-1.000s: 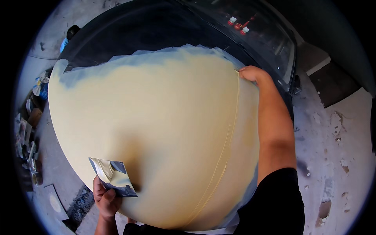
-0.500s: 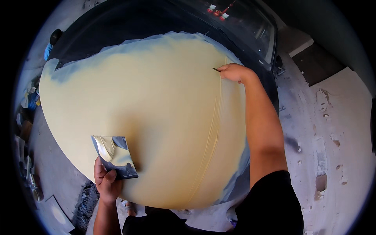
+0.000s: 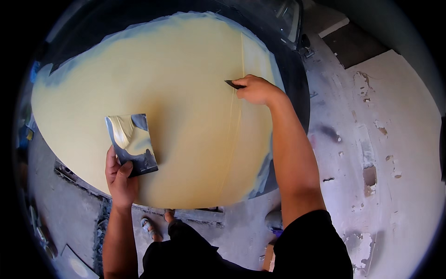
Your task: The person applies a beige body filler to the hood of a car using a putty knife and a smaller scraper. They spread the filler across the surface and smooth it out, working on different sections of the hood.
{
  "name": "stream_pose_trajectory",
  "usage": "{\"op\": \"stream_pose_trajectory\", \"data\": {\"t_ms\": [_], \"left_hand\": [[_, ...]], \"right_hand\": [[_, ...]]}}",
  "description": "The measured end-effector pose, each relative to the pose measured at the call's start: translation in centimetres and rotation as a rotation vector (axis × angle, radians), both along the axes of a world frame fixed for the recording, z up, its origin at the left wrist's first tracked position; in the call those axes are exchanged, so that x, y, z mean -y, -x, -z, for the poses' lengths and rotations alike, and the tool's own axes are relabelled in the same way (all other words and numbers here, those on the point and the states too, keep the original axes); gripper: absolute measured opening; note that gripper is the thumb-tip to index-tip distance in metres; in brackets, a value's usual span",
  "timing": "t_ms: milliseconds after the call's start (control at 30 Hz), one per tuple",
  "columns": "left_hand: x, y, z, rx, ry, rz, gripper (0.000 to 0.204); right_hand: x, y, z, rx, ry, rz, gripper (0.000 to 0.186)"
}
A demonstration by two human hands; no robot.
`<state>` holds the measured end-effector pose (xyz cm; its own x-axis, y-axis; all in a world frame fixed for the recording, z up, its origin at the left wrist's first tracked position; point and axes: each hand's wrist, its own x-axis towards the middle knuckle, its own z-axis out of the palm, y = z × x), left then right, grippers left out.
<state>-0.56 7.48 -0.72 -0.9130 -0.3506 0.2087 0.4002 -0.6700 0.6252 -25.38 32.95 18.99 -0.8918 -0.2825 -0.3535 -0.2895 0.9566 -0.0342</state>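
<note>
A car hood (image 3: 186, 130) fills the middle, coated in pale yellow with grey-blue uneven edges and dark paint (image 3: 102, 23) beyond. My left hand (image 3: 121, 179) grips a flat dark board (image 3: 144, 158) smeared with creamy filler (image 3: 123, 130), held over the hood's near left. My right hand (image 3: 255, 90) pinches a thin dark spreader (image 3: 231, 83) at the hood's right part, beside thin raised vertical lines of filler (image 3: 232, 139). Whether the blade touches the surface is unclear.
A windscreen (image 3: 288, 18) and mirror (image 3: 305, 42) are at top right. Pitted concrete floor (image 3: 334, 195) runs along the right, with dark panels (image 3: 355, 51) at the back. Assorted items (image 3: 39, 228) lie at left. My feet (image 3: 151, 230) stand below the hood's near edge.
My right hand has drawn the spreader down and left from the hood's far right, exposing more of it. My left hand and board have risen in view; the hood appears higher as the view shifted.
</note>
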Motion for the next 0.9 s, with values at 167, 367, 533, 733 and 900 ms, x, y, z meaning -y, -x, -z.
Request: {"op": "stream_pose_trajectory", "data": {"t_ms": [167,367,533,733,900], "left_hand": [[0.0,0.1,-0.1,-0.012,-0.029,0.031,0.057],[0.2,0.2,-0.1,-0.015,-0.037,0.074,0.057],[0.3,0.2,-0.4,0.007,0.002,0.041,0.055],[0.0,0.4,-0.7,-0.011,-0.007,0.031,0.054],[0.3,0.5,-0.5,-0.004,0.023,0.027,0.052]], "right_hand": [[-1.1,-5.3,0.8,-0.036,0.041,0.044,0.052],[-1.7,-11.1,2.1,-0.098,0.016,0.070,0.051],[-2.7,-16.1,4.1,-0.149,-0.015,0.049,0.051],[-3.6,-21.6,7.0,-0.293,0.016,-0.004,0.051],[-2.8,-25.7,7.9,-0.324,0.043,0.045,0.051]]}}
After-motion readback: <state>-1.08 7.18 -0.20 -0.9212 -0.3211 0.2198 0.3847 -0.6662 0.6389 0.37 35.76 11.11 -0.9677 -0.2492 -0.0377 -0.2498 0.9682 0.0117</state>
